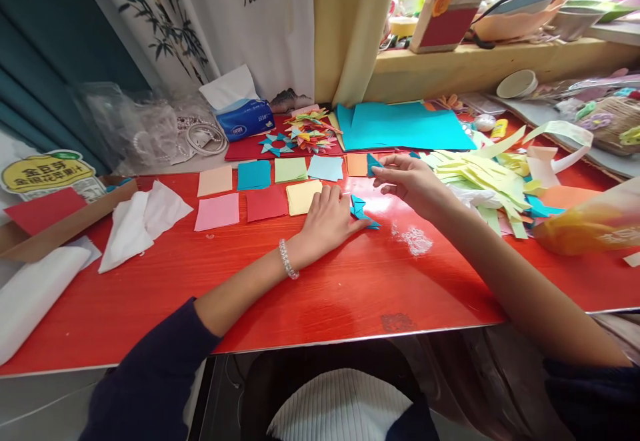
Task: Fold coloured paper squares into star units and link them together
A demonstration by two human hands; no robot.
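Note:
My right hand [413, 184] pinches a small blue folded paper piece [373, 165] between thumb and fingers, raised just above the table in front of the orange paper stack [357, 165]. My left hand [329, 217], with a clear bead bracelet [288, 259] on its wrist, rests low on the table with curled fingers. Its fingertips and thumb hold blue folded paper pieces [359, 207] down against the red surface; part of these lies hidden under the hand. Just behind the left fingers is a pale yellow paper stack [303, 197].
Square stacks in pink [217, 212], red [267, 203] and other colours line the red table [280, 307]. Behind them sit folded paper stars [313, 131], a tissue pack [245, 117] and large blue sheets [405, 126]. Yellow-green strips [475, 177] pile up at right; crumpled tissue [145, 217] lies left.

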